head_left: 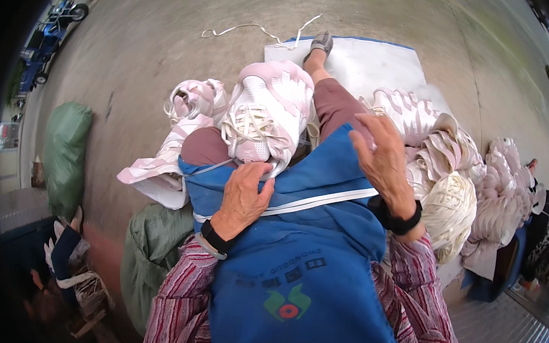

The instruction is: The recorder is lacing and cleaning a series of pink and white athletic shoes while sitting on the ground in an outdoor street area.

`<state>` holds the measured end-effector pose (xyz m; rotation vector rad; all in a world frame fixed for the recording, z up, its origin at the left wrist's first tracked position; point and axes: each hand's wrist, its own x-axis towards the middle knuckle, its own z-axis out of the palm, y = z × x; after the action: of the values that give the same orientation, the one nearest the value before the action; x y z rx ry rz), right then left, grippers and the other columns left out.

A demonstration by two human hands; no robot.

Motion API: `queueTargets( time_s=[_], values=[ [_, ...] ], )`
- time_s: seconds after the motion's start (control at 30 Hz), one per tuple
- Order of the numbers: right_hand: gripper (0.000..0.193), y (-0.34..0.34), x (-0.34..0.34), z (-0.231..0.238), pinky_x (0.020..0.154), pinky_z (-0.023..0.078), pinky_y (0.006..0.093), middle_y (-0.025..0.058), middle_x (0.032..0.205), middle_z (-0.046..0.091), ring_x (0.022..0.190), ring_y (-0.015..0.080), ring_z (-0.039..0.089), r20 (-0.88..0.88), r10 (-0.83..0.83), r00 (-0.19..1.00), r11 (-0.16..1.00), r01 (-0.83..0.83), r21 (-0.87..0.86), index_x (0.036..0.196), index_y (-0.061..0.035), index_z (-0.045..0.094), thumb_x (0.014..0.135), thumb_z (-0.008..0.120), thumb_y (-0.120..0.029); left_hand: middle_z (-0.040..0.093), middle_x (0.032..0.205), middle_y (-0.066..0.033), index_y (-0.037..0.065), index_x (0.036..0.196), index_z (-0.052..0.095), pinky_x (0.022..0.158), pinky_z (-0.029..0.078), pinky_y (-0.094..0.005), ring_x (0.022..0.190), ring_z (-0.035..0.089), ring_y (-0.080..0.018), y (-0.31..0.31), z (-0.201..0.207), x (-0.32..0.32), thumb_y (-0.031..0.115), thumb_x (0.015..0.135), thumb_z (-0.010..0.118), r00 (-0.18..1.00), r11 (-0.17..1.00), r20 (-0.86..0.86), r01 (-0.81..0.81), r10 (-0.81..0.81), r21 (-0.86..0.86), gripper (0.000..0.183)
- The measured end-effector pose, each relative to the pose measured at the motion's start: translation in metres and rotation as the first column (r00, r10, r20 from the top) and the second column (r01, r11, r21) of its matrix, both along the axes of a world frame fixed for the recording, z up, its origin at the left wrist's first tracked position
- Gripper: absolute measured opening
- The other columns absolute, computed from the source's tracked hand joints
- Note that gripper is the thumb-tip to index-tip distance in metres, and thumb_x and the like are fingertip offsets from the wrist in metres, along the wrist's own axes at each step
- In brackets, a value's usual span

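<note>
A white and pink shoe upper [269, 113] with cream laces [250, 126] threaded through it rests between my knees. My left hand [245, 195] is at its near end, fingers curled around the edge, thumb toward the right. My right hand [382, 155] is raised over my right thigh with its fingers apart and nothing visible in them. Across the blue apron [293, 257] on my lap runs a flat white lace [317, 202], passing below my left hand and ending near my right wrist.
More shoe uppers [193, 104] lie by my left knee. At my right are stacked uppers [447, 146] and a cream bundle of laces [450, 208]. A white sheet [380, 64] and a loose lace [250, 26] lie ahead. Green sacks [66, 155] stand left; another person [548, 238] sits right.
</note>
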<state>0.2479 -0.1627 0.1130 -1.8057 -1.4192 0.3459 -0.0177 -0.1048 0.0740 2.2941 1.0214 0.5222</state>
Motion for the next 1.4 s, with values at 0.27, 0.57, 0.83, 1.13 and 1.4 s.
queueTargets(
  time_s=[0.27,0.57,0.83,1.13,1.4],
  values=[
    [0.076,0.005,0.014,-0.093,0.090,0.043,0.0474,0.0294,0.118,0.047,0.104,0.0456,0.051,0.088,0.058,0.994,0.953,-0.029,-0.301,0.141,-0.0055,0.028,0.081,0.069,-0.027,0.050,0.108,-0.0191,-0.001,0.117,0.051,0.085,0.044,-0.0419,0.099,0.053,-0.0369,-0.003,-0.006,0.001,0.011,0.077,0.067,0.999,0.994,-0.046,0.001,-0.006,-0.111,0.044],
    [0.042,0.079,-0.042,-0.050,0.085,0.046,0.0432,0.0292,0.099,0.061,0.096,0.0431,0.058,-0.268,0.143,0.953,0.953,-0.205,-0.223,0.112,0.0064,0.055,0.089,0.054,-0.028,0.047,0.104,-0.0189,-0.003,0.119,0.050,0.078,0.044,-0.0415,0.094,0.051,-0.0357,-0.004,-0.013,0.009,0.010,0.073,0.070,0.999,0.999,-0.036,-0.005,0.003,-0.052,0.051],
    [0.053,0.087,-0.073,-0.097,0.079,0.047,0.0427,0.0238,0.094,0.064,0.087,0.0362,0.063,-0.193,0.003,0.981,0.980,-0.041,-0.193,0.119,0.0084,0.052,0.087,0.058,-0.033,0.047,0.107,-0.0189,-0.004,0.118,0.049,0.080,0.043,-0.0429,0.097,0.051,-0.0375,-0.010,-0.012,0.004,0.013,0.074,0.070,0.995,0.993,-0.005,-0.103,0.103,-0.054,0.052],
    [0.034,0.082,-0.086,-0.038,0.068,0.043,0.0208,0.0019,0.093,0.064,0.077,0.0067,0.055,-0.870,0.014,0.493,0.944,-0.294,-0.151,0.114,0.0017,0.061,0.092,0.059,-0.024,0.047,0.107,-0.0147,0.000,0.111,0.060,0.091,0.041,-0.0357,0.103,0.050,-0.0299,-0.015,-0.003,-0.028,0.027,0.078,0.071,0.940,0.905,0.279,-0.063,0.196,-0.421,0.044],
    [0.046,0.100,-0.079,-0.008,0.071,0.048,0.0264,0.0071,0.104,0.063,0.088,0.0120,0.059,-0.806,0.114,0.581,0.828,-0.504,-0.246,0.126,0.0002,0.049,0.096,0.049,-0.034,0.053,0.119,-0.0109,0.000,0.122,0.055,0.098,0.040,-0.0302,0.108,0.054,-0.0184,-0.002,0.024,-0.053,0.025,0.090,0.061,0.856,0.719,0.446,0.136,0.261,-0.682,0.041]
  ],
)
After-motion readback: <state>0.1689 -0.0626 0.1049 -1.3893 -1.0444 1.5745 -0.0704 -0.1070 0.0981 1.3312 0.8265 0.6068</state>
